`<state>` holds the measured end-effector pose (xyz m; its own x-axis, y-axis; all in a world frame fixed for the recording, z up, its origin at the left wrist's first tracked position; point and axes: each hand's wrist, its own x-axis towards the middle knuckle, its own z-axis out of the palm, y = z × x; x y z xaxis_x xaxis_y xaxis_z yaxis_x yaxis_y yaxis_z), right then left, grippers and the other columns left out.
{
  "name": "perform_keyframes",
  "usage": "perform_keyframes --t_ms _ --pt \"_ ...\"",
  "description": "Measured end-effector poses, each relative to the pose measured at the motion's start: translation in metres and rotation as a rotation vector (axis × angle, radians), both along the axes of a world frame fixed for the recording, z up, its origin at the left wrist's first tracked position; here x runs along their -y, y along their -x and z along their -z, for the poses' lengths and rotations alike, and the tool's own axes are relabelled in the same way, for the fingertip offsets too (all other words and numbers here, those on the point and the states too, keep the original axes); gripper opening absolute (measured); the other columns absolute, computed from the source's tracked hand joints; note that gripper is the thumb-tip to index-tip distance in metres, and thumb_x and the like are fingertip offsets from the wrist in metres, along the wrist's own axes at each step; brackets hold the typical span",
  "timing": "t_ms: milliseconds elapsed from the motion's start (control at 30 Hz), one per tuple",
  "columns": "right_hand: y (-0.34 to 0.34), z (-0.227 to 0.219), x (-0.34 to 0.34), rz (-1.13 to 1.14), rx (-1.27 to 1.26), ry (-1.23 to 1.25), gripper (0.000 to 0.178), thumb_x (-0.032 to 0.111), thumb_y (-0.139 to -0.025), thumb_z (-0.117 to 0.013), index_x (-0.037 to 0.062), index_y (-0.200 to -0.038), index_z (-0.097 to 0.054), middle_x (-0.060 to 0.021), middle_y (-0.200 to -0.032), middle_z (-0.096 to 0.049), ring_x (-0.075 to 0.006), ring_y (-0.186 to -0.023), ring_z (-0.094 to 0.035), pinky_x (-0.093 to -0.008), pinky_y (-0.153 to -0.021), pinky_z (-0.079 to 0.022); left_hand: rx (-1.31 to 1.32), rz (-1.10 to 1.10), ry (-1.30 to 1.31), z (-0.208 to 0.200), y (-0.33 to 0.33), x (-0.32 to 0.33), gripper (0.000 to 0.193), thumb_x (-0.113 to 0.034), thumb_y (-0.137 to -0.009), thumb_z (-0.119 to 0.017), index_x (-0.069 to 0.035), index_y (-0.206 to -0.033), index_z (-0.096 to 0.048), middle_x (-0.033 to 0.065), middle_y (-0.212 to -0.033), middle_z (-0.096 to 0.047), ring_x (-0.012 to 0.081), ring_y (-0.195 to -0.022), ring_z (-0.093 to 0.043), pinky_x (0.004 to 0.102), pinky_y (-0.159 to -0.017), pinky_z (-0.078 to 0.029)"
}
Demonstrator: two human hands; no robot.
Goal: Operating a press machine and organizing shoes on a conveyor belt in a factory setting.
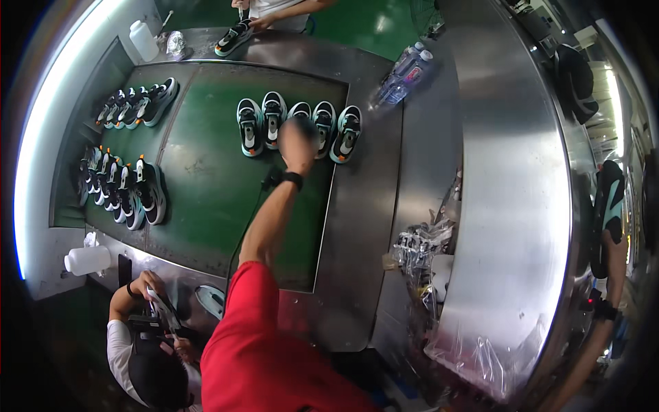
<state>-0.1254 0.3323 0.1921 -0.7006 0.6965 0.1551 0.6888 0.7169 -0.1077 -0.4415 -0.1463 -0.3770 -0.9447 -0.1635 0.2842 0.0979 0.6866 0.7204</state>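
Observation:
My left hand (pixel 298 145) reaches over a row of several black-and-white shoes with teal and orange accents. It is at the near end of the middle shoe (pixel 300 109); motion smears its fingers, so I cannot make out its grip. Beside it stand a shoe on the left (pixel 273 118) and one on the right (pixel 324 128). Far off at the right rim, my right hand (pixel 614 246) is closed around the lower end of a black shoe with a teal patch (pixel 612 203). Both wrists carry dark bands.
More shoes stand in two groups on the green belt's left (pixel 152 187). Water bottles (pixel 405 77) lie on the metal edge. Plastic-wrapped items (pixel 424 240) fill the gap beside a steel surface (pixel 511 206). Co-workers handle shoes at the far edge (pixel 274 9) and lower left (pixel 152 364).

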Motion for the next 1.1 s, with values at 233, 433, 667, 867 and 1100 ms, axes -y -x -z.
perform_keyframes --t_ms 233,433,667,867,1100 --pt "-0.019 0.008 -0.030 -0.145 -0.195 -0.029 0.050 0.025 -0.083 -0.070 -0.0052 -0.119 -0.056 -0.0088 -0.103 -0.064 -0.0175 -0.090 -0.059 -0.0329 -0.084 -0.047 0.309 0.032 0.374 0.027 0.061 0.016 0.065 -0.011 -0.077 -0.063 -0.009 -0.137 -0.037 0.0194 -0.106 -0.055 0.0388 -0.084 -0.064 0.0481 -0.067 -0.052" --pt "0.001 0.005 0.024 -0.045 -0.094 -0.030 0.034 0.023 -0.080 -0.070 -0.0017 -0.102 -0.061 -0.0074 -0.084 -0.062 -0.0173 -0.071 -0.058 -0.0312 -0.067 -0.048 -0.112 0.192 0.505 0.045 -0.017 0.056 0.070 -0.010 -0.069 -0.070 -0.001 -0.133 -0.041 0.0192 -0.099 -0.056 0.0324 -0.072 -0.065 0.0401 -0.059 -0.053" --pt "0.005 0.013 0.054 -0.173 -0.111 0.064 0.032 0.020 -0.070 -0.072 -0.0015 -0.092 -0.065 -0.0090 -0.079 -0.065 -0.0195 -0.074 -0.062 -0.0339 -0.069 -0.049 0.346 0.271 0.518 -0.005 -0.203 0.151 0.050 -0.008 -0.069 -0.071 -0.002 -0.112 -0.047 0.0220 -0.093 -0.058 0.0388 -0.074 -0.065 0.0460 -0.061 -0.054" --pt "-0.011 -0.008 0.144 -0.100 0.040 -0.400 0.083 0.014 -0.060 -0.078 0.0025 -0.136 -0.047 -0.0254 -0.116 -0.062 -0.0365 -0.104 -0.062 -0.0421 -0.088 -0.048 0.671 0.086 0.423 -0.023 -0.259 0.194 0.062 -0.011 -0.075 -0.065 -0.001 -0.130 -0.039 0.0270 -0.108 -0.057 0.0424 -0.090 -0.064 0.0510 -0.074 -0.053" --pt "-0.193 -0.044 0.204 -0.393 -0.467 -0.687 0.085 -0.005 -0.063 -0.072 0.0062 -0.141 -0.042 -0.0206 -0.129 -0.054 -0.0381 -0.113 -0.056 -0.0439 -0.096 -0.044 0.292 0.694 -0.166 -0.131 -0.332 0.104 0.046 -0.023 -0.081 -0.071 -0.001 -0.120 -0.059 0.0189 -0.115 -0.063 0.0346 -0.107 -0.061 0.0397 -0.094 -0.048"
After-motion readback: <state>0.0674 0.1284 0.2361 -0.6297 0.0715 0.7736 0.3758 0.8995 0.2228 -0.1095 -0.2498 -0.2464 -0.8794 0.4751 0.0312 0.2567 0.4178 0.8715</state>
